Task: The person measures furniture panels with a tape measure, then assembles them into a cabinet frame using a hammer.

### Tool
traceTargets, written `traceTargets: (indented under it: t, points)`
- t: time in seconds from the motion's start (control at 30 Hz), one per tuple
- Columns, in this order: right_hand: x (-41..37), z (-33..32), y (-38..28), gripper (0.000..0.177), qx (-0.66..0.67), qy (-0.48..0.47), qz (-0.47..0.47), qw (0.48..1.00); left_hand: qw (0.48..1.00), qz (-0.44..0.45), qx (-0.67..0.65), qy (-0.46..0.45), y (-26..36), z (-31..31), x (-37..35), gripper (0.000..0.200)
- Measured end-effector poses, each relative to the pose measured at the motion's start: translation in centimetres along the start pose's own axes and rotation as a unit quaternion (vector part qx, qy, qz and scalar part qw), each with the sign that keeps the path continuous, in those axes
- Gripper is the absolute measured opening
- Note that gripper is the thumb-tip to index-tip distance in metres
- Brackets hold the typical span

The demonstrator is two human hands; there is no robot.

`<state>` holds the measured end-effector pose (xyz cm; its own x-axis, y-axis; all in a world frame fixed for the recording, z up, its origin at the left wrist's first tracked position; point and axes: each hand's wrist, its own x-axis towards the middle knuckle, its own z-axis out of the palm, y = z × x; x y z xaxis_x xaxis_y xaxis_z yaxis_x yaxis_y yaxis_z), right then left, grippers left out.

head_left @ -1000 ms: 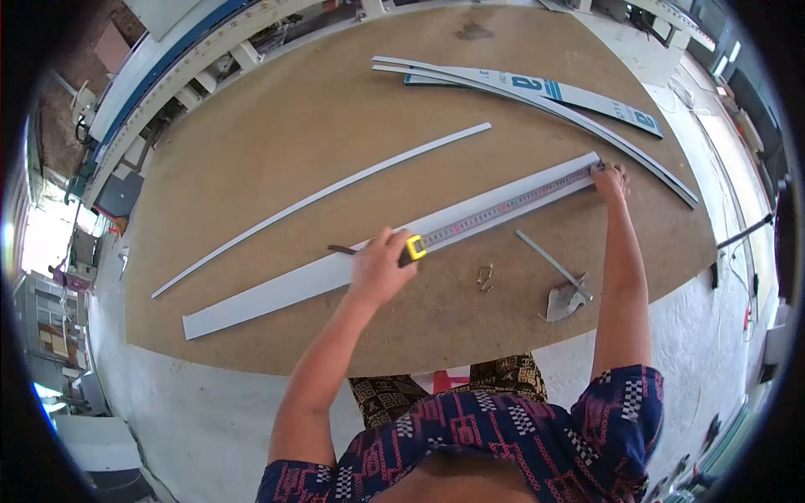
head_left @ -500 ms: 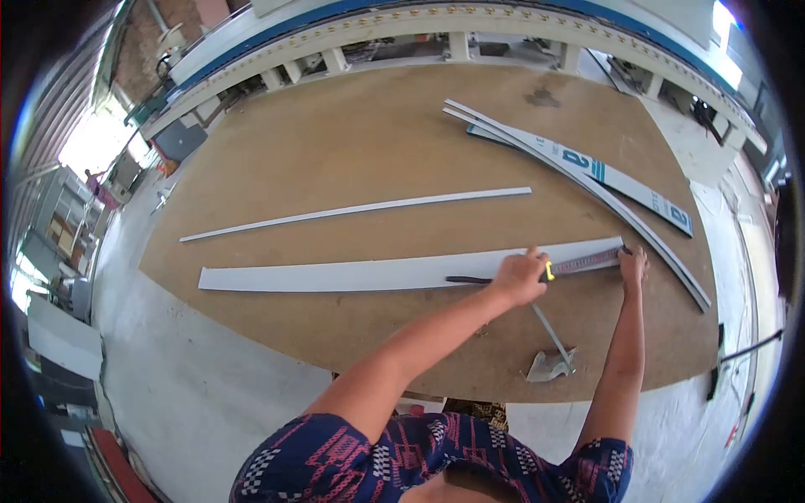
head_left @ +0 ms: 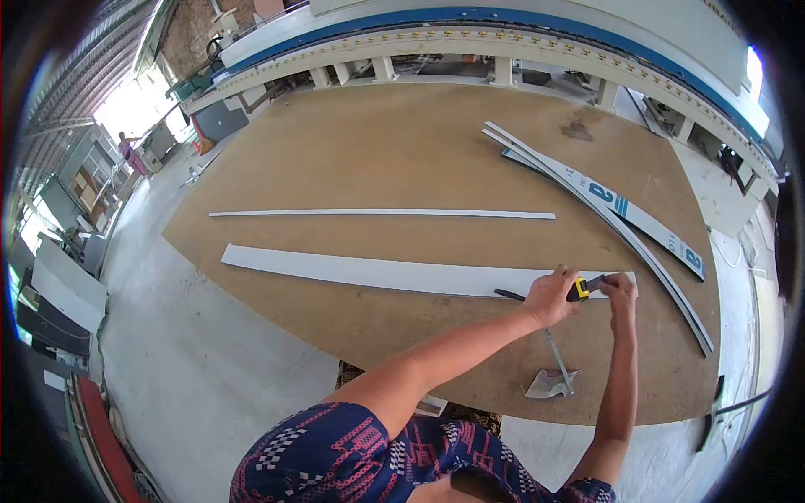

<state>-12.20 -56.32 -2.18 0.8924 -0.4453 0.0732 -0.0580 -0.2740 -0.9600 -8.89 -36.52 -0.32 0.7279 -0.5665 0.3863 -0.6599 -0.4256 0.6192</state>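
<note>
A wide white strip lies lengthwise on the brown tabletop. My left hand is closed around a yellow-and-black tape measure over the strip's right part. From its case a short piece of blade reaches toward my right hand, whose fingers pinch its end near the strip's right end. A dark, slim item sticks out to the left of my left hand; its other end is hidden. Below that hand, a thin metal ruler-like strip rests with one end on a crumpled grey scrap.
A narrow white strip lies farther back. To the right, long thin white strips cross a board with blue print. A long machine with a blue band borders the table's far side. A person stands far left.
The tape's exposed blade is much shorter, and my hands are closer together. My view has shifted, so the strips appear turned and lower in the picture.
</note>
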Motion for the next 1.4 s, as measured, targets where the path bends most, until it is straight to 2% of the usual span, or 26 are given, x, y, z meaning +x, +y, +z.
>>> traceTargets:
  t: [0.07,0.17,0.2,0.3,0.33,0.43,0.5,0.57,0.63,0.67,0.7,0.77,0.87,0.97,1.07,1.17,1.27,1.4]
  points:
    - [-1.4,2.3,-1.5,0.020,0.046,-0.049,0.005,0.998,1.000,0.003,-0.013,0.026,0.3,-1.4,-0.4,0.050]
    - [-2.0,2.9,-3.4,0.017,0.020,-0.140,0.015,0.990,0.999,-0.005,-0.028,0.046,0.2,-3.9,-1.5,0.047]
    - [-2.2,3.3,-3.8,0.017,0.039,-0.187,0.053,0.980,0.998,0.001,-0.033,0.057,0.0,-4.6,-2.0,0.047]
    - [-3.3,5.5,-5.7,0.016,0.021,-0.201,0.055,0.978,0.994,-0.010,-0.045,0.095,-1.5,-6.5,-4.2,0.046]
    - [-3.4,6.1,-6.4,0.019,0.054,-0.205,0.066,0.975,0.993,-0.020,-0.048,0.107,-2.2,-7.4,-5.0,0.046]
    - [-2.1,7.8,-5.5,0.021,0.027,-0.196,-0.005,0.980,0.981,-0.046,-0.176,0.069,-4.9,-11.7,-8.2,0.046]
    - [-0.7,9.3,-3.5,0.026,-0.047,-0.192,-0.054,0.979,0.895,-0.175,-0.406,0.056,-6.2,-14.4,-10.9,0.043]
    - [-0.2,11.6,-2.6,0.030,-0.114,-0.188,-0.116,0.969,0.808,-0.216,-0.542,0.084,-6.5,-18.4,-14.0,0.042]
    - [-0.6,14.1,-2.3,0.034,-0.174,-0.180,-0.187,0.950,0.713,-0.251,-0.633,0.166,-9.1,-20.5,-17.5,0.041]
    - [-0.6,15.2,-1.7,0.036,-0.247,-0.206,-0.211,0.923,0.642,-0.224,-0.702,0.211,-11.7,-20.5,-19.5,0.043]
    - [-1.1,16.3,-1.7,0.036,-0.256,-0.214,-0.240,0.912,0.562,-0.194,-0.763,0.254,-14.4,-20.5,-21.4,0.045]
    - [-2.6,19.1,-2.5,0.037,-0.272,-0.231,-0.298,0.885,0.493,-0.063,-0.854,0.151,-17.3,-22.3,-24.6,0.051]
    - [-3.2,22.4,-3.8,0.038,-0.298,-0.257,-0.312,0.865,0.500,-0.036,-0.823,0.266,-20.0,-23.0,-27.5,0.055]
    - [-0.4,26.1,-2.1,0.038,-0.302,-0.290,-0.316,0.851,0.482,-0.069,-0.814,0.316,-21.9,-22.6,-28.9,0.057]
    - [0.2,28.3,-4.4,0.036,-0.303,-0.228,-0.292,0.878,0.479,-0.088,-0.814,0.317,-21.7,-22.5,-28.8,0.057]
    - [2.3,30.6,-4.1,0.036,-0.311,-0.221,-0.289,0.878,0.482,-0.102,-0.826,0.276,-22.4,-22.8,-28.8,0.057]
    - [4.2,33.0,-4.2,0.043,-0.388,-0.234,-0.263,0.852,0.471,-0.070,-0.845,0.242,-22.8,-23.0,-28.7,0.058]
    - [4.6,35.6,-5.3,0.051,-0.466,-0.209,-0.220,0.831,0.459,-0.080,-0.848,0.255,-22.6,-23.1,-28.7,0.059]
